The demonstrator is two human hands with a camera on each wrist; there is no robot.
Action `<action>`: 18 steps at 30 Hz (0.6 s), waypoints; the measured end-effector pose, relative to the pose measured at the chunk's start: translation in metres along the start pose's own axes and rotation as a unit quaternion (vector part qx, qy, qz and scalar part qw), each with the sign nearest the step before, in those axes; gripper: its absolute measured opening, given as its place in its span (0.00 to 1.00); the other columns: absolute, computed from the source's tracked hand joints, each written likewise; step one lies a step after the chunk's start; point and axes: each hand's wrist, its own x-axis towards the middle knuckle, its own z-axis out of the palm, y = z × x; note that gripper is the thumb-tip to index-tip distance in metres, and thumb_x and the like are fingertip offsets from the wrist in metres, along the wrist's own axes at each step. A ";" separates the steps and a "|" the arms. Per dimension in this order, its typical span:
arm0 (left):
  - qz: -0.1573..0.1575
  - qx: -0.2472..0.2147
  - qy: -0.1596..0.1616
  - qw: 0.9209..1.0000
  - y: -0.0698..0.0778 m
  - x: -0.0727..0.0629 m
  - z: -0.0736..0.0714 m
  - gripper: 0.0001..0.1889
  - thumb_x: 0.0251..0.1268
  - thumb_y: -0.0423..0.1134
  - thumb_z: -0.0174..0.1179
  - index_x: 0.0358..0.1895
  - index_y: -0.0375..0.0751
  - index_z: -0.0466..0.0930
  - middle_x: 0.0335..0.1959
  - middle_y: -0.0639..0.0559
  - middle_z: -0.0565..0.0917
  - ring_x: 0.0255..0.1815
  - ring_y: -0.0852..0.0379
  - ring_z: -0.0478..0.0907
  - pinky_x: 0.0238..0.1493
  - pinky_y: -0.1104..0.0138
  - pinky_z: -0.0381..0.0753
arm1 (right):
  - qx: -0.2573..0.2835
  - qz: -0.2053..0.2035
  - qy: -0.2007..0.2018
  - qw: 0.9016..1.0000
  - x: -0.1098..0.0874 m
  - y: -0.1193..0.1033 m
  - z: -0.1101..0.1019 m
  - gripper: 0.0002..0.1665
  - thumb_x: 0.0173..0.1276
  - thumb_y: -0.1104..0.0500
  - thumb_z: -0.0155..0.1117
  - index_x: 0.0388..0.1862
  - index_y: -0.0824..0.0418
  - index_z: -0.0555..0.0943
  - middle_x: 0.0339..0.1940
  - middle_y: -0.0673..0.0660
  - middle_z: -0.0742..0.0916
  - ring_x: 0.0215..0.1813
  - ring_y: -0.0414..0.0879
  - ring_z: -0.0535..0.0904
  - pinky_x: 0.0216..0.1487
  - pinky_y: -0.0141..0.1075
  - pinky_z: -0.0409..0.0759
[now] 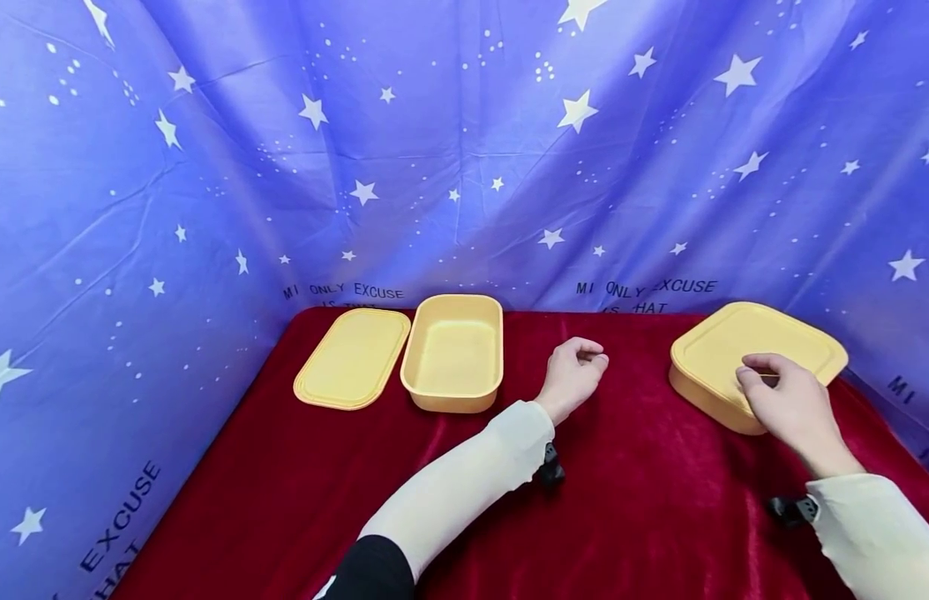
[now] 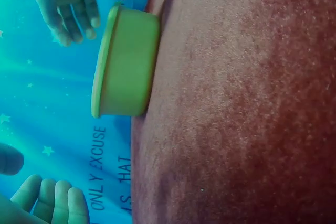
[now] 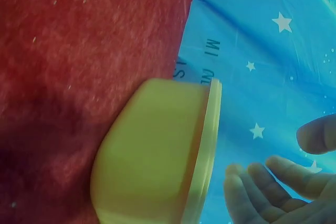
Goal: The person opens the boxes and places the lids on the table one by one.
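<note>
A yellow rectangular container with its lid on stands at the right of the table. Just above the lid is my right hand, fingers loosely bent and nothing in them; the right wrist view shows a gap between the fingers and the lid edge. My left hand is held over the cloth between the two containers, loosely curled and holding nothing. To its left an uncovered yellow container shows a bare inside. A flat yellow lid lies against the container's left side.
Dark red velvet cloth covers the table. A blue-purple curtain with white stars hangs behind it and along both sides. Small black wrist cameras sit under the light sleeves.
</note>
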 end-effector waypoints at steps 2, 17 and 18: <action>-0.006 0.005 -0.001 1.000 0.000 0.001 0.003 0.05 0.62 0.37 0.62 0.40 0.46 0.83 0.27 0.63 0.79 0.29 0.67 0.74 0.34 0.72 0.75 | -0.006 0.005 0.005 1.000 0.000 0.003 -0.001 0.26 0.72 0.51 0.51 0.56 0.71 0.75 0.47 0.71 0.83 0.35 0.19 0.63 0.36 0.31 0.64; -0.038 0.004 -0.015 0.999 -0.006 0.016 0.017 0.08 0.62 0.39 0.64 0.42 0.44 0.82 0.28 0.62 0.79 0.29 0.66 0.75 0.34 0.71 0.75 | -0.022 0.026 0.022 0.999 -0.003 0.027 -0.011 0.26 0.71 0.50 0.53 0.55 0.71 0.75 0.47 0.72 0.82 0.37 0.18 0.60 0.37 0.31 0.62; -0.038 0.006 -0.015 0.999 -0.006 0.017 0.018 0.07 0.62 0.40 0.64 0.42 0.44 0.82 0.28 0.62 0.79 0.29 0.66 0.75 0.34 0.71 0.75 | -0.023 0.027 0.024 0.999 -0.003 0.028 -0.012 0.26 0.70 0.50 0.53 0.55 0.71 0.75 0.47 0.72 0.82 0.37 0.20 0.62 0.37 0.32 0.62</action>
